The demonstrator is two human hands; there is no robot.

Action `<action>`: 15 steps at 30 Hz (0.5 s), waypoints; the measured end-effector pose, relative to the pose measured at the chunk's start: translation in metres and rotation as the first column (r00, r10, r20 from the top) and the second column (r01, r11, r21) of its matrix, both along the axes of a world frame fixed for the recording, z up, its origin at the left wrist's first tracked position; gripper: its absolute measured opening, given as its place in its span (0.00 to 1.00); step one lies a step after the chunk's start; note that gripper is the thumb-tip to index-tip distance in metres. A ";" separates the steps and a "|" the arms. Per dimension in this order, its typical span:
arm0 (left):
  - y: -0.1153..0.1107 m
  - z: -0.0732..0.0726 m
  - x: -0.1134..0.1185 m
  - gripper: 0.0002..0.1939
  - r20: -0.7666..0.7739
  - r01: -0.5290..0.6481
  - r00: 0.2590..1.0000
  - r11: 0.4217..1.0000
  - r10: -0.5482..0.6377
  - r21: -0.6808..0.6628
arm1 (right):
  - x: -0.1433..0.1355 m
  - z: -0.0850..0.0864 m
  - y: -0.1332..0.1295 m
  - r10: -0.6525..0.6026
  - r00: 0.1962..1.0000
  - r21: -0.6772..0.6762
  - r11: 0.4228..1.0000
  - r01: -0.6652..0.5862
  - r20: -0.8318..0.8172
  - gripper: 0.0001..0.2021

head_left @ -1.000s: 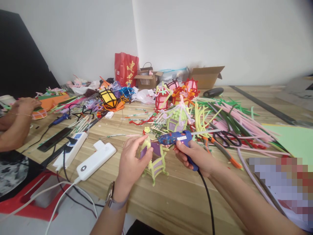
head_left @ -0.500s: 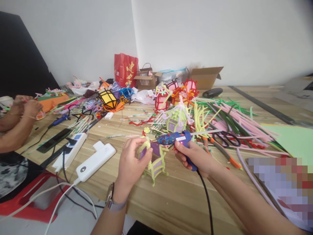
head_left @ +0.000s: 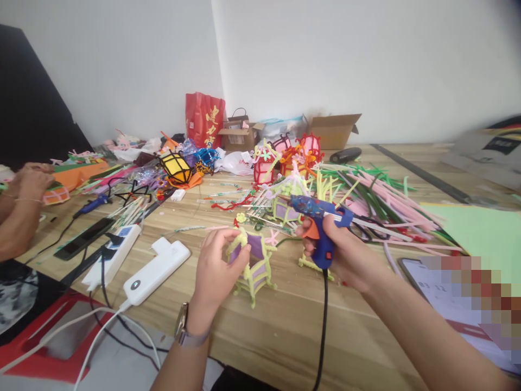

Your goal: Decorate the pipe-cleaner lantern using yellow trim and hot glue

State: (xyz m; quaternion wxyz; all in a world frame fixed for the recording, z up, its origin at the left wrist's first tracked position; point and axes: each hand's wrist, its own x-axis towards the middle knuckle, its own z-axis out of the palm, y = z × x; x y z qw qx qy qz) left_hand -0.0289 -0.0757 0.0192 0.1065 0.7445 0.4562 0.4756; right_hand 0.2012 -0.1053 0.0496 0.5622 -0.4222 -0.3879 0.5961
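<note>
My left hand (head_left: 222,266) pinches the upper left edge of a small lantern frame (head_left: 257,271), made of pale green pipe cleaners with purple panels. The frame rests on the wooden table. My right hand (head_left: 345,250) grips a blue hot glue gun (head_left: 323,233) with an orange trigger, its nozzle pointing left. The gun is apart from the frame, up and to its right; a glue stick juts from its back. Below the gun lies a pale green pipe-cleaner piece (head_left: 309,263), partly hidden by my right hand. A yellow pipe-cleaner flower (head_left: 241,218) lies just behind the frame.
A white power strip (head_left: 112,258) and a white charger (head_left: 157,271) with cables lie to the left. Pipe cleaners (head_left: 391,190) heap at the right, near a phone (head_left: 443,309). Finished lanterns (head_left: 176,167) stand behind. Another person's hands (head_left: 32,182) work at far left.
The glue gun has moved away from the lantern frame, to the right, in my right hand. My left hand stays pinched on the frame. The whole view has shifted slightly.
</note>
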 end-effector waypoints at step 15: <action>0.005 -0.001 0.002 0.11 0.002 -0.010 1.000 1.000 0.010 -0.015 | 0.032 -0.052 -0.112 0.212 0.977 -0.407 0.892 -0.199 -0.013 0.18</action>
